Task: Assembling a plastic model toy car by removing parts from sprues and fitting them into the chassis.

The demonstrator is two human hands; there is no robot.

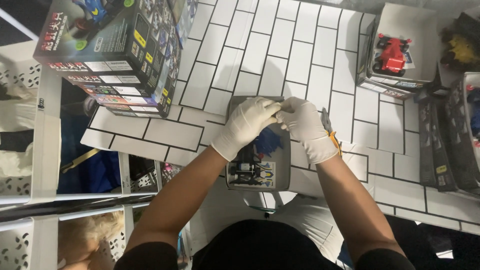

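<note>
Two gloved hands — left hand (245, 125), right hand (305, 127) — over one grey tray (282, 172).

Small piece pinched between the gloved fingertips, right above the grey tray (285, 170): too small and too covered to identify. Upper half of that tray hidden under the left hand (245, 125) and right hand (305, 125); dark parts (250, 167) and blue piece (269, 142) inside it only partly visible, kind unclear. Orange-handled tool (330, 131) just right of the tray, mostly masked by the right wrist. Far right of the tray, yellow toy (462, 50) blurred and dark trays (450, 140) cut by the edge. Up-left of the tray, stacked boxes (115, 55) cropped at the top.
</note>
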